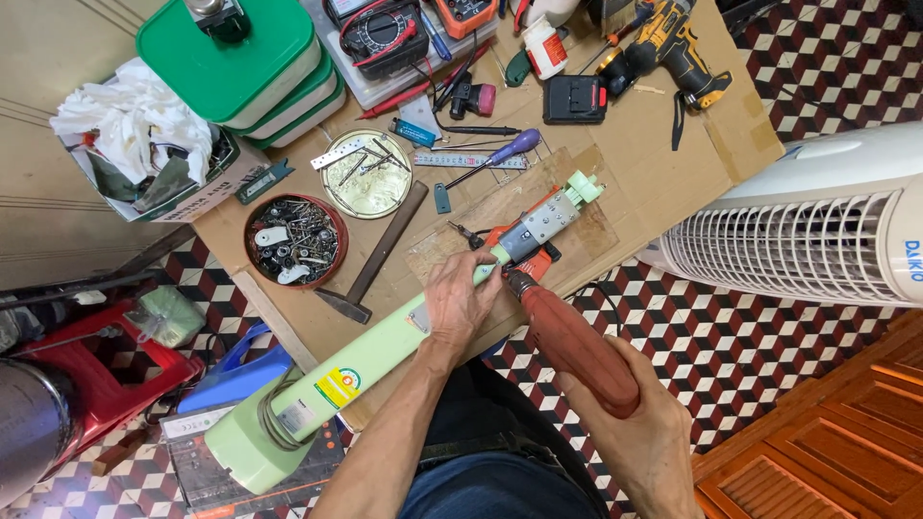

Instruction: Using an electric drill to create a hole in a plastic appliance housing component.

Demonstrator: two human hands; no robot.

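head view: i see my left hand (460,300) pressed flat on a long pale green appliance body (385,360), fingers curled over its upper edge, pinning it to the cardboard sheet (663,163) on the table. the body runs diagonally from a rounded base with coiled cord at lower left, hanging off the table edge, up to a bare metal head section (540,226) with a pale green tip at centre. yellow sticker near the base. right hand (635,423) wrapped tight around a red rotary tool (577,351), tip touching the body just beside the left fingers.

edges: hammer (375,259) lies just left of the body, red bowl of screws (294,240) and round tin (367,173) beyond it. white fan (817,231) stands to the right off the table, apart from the tool hand. yellow drill (673,43) and black battery (574,99) sit well apart at the far edge. bare cardboard right of the head section.
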